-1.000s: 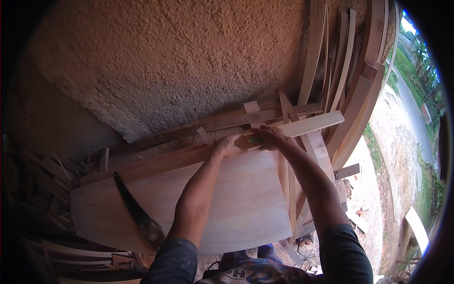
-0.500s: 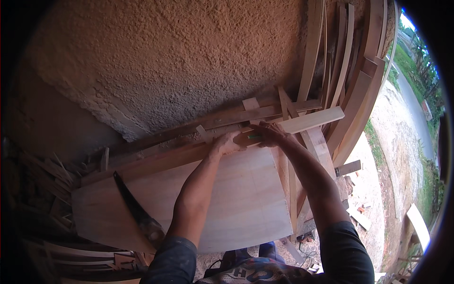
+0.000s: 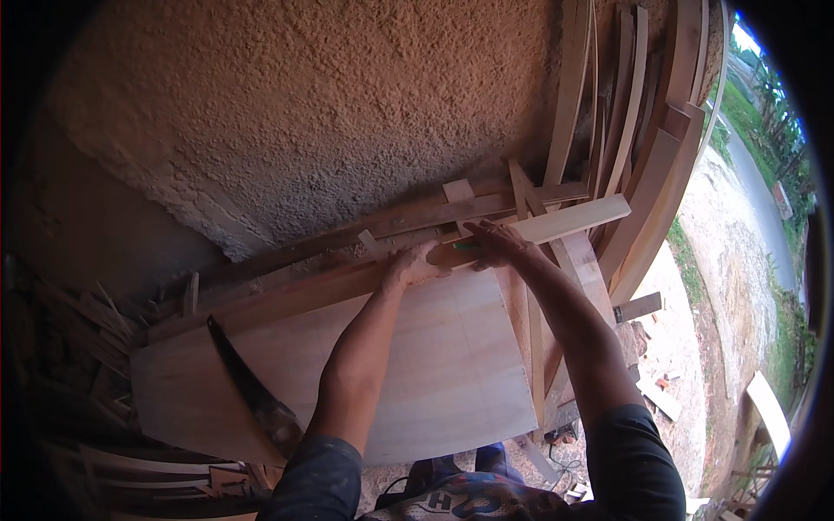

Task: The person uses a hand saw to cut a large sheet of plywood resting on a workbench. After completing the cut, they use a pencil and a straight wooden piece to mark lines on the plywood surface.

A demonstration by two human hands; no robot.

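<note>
A pale wooden plank [image 3: 578, 219] lies slantwise along the far edge of a broad, light wooden board [image 3: 452, 347]. My left hand [image 3: 419, 262] grips the plank's near edge, its thumb side turned toward the right hand. On the plank, just to the right, my right hand [image 3: 504, 246] is closed with its fingers bent over the wood. A slim green object [image 3: 466, 246] shows under those fingers; its kind is hard to make out. A handsaw [image 3: 252, 391] with a dark blade rests on the board, left of my left forearm.
Behind the board rises a rough plastered wall [image 3: 347, 113], with loose timber along its foot. Tall boards [image 3: 647, 182] lean at the right. Scrap wood [image 3: 87, 326] is heaped at the left. Offcuts [image 3: 660, 399] lie on the ground at the right, before a road outside.
The fingers of my right hand have shifted slightly on the plank. The left hand and the saw stay where they were.
</note>
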